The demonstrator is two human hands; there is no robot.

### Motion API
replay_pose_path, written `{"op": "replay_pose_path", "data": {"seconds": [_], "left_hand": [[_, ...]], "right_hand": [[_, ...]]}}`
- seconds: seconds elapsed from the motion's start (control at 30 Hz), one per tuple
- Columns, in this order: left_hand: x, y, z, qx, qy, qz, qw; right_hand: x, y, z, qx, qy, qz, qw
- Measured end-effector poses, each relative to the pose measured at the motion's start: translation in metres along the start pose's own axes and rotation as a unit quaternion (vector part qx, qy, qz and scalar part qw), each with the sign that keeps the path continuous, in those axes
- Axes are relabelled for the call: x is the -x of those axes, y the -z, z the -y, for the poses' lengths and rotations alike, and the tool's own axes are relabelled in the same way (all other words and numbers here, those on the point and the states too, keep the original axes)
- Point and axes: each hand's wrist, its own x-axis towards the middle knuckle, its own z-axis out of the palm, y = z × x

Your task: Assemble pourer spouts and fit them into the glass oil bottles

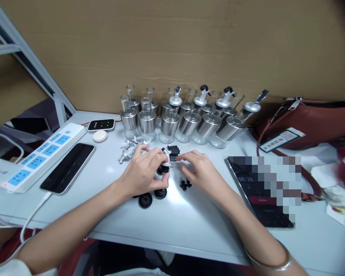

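In my left hand (145, 168) is a pourer stopper (166, 165) with a silver top and a black ribbed base, gripped between thumb and fingers. My right hand (199, 166) is just to its right, thumb and forefinger apart; a fingertip comes close to the stopper, and I cannot tell if it touches. Behind the hands lie several black sticks (174, 150) in a bunch. Silver pourer tops (128, 151) are heaped beyond my left hand. Round black discs (145, 200) rest below it, partly covered. Small black pieces (185, 185) sit beneath my right hand.
Glass bottles with steel sleeves (169, 124) stand in rows at the back, several topped with pourers. On the left are a power strip (43, 157), a phone (69, 168), a white round case (100, 136) and a small black device (101, 125). A tablet (253, 191) and brown bag (313, 119) lie right.
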Motion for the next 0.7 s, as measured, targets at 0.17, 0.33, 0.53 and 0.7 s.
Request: {"op": "replay_pose_path", "data": {"seconds": [0.17, 0.33, 0.53, 0.7], "left_hand": [[0.0000, 0.0017, -0.0011, 0.024, 0.024, 0.015, 0.999], [0.0012, 0.0030, -0.0016, 0.034, 0.039, 0.022, 0.998], [0.0015, 0.0038, -0.0024, 0.036, 0.042, 0.028, 0.998], [0.0008, 0.0045, -0.0028, 0.044, 0.032, 0.024, 0.998]], "right_hand": [[0.0000, -0.0017, 0.0014, 0.023, -0.017, 0.040, 0.999], [0.0001, -0.0020, 0.0009, 0.029, -0.024, 0.044, 0.998], [0.0003, -0.0023, -0.0002, 0.063, -0.007, 0.007, 0.998], [0.0007, -0.0039, -0.0023, 0.129, 0.001, -0.009, 0.992]]}}
